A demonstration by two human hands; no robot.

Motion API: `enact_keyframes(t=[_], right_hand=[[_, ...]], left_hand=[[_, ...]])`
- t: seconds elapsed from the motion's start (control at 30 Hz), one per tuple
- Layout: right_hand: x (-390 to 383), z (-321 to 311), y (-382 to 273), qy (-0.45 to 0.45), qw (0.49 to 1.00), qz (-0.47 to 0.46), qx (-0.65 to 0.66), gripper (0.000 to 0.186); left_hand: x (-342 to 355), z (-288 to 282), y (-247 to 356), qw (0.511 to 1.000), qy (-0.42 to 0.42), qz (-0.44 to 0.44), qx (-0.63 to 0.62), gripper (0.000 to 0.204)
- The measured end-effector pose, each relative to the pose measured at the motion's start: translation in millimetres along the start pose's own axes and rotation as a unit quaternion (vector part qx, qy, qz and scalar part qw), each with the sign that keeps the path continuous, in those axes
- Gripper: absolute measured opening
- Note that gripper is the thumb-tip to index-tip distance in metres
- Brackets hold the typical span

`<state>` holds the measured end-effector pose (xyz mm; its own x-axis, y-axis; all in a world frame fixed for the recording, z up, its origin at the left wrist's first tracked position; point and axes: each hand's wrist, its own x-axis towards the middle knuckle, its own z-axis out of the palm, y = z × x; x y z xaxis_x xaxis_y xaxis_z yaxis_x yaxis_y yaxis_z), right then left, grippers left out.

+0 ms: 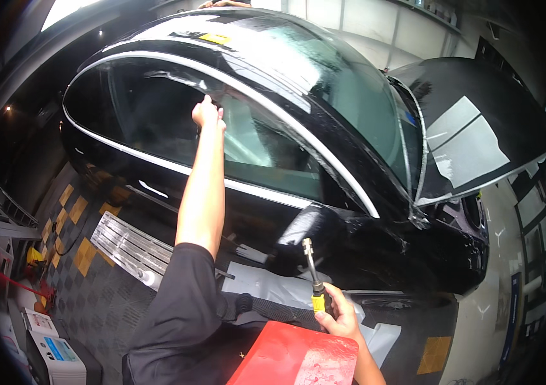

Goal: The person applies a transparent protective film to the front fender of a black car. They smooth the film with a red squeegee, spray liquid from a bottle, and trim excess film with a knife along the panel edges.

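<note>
My left hand [209, 112] reaches up to the side window [125, 109] of a black car [439, 250], its fingers curled near crinkled clear film along the upper glass; what they hold, if anything, is unclear. My right hand [340, 317] is closed round a torch-like tool [316, 295] with a yellow and black grip, its metal nozzle pointing up below the side mirror [298, 231]. A red panel or box [289, 359] fills the bottom centre, just below my right hand. A yellow object [215, 37] lies on the roof.
The raised hood [465, 141] is at right, with pale sheet on it. A long slatted metal platform [125, 244] stands beside the car on checkered floor tiles [84, 256]. Equipment and a white case [55, 353] line the left edge. Someone's hand [218, 4] shows beyond the roof.
</note>
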<state>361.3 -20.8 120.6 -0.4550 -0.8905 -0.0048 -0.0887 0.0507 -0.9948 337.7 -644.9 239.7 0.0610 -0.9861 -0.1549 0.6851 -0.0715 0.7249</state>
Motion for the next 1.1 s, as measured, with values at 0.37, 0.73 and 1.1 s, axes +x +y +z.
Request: enact_keyframes(t=[0.37,0.73,1.1], right_hand=[[214,210,-13,0.090,0.983,-0.114,-0.114,0.067],[434,298,-6,0.286,0.904,-0.280,-0.153,0.064],[444,301,13,0.317,0.909,-0.250,-0.102,0.063]], left_hand=[[91,-14,69,0.911,-0.384,-0.142,-0.047,0.019],[99,-17,66,0.869,-0.462,-0.176,0.005,0.030],[79,-13,27,0.865,-0.468,-0.180,-0.028,0.024]])
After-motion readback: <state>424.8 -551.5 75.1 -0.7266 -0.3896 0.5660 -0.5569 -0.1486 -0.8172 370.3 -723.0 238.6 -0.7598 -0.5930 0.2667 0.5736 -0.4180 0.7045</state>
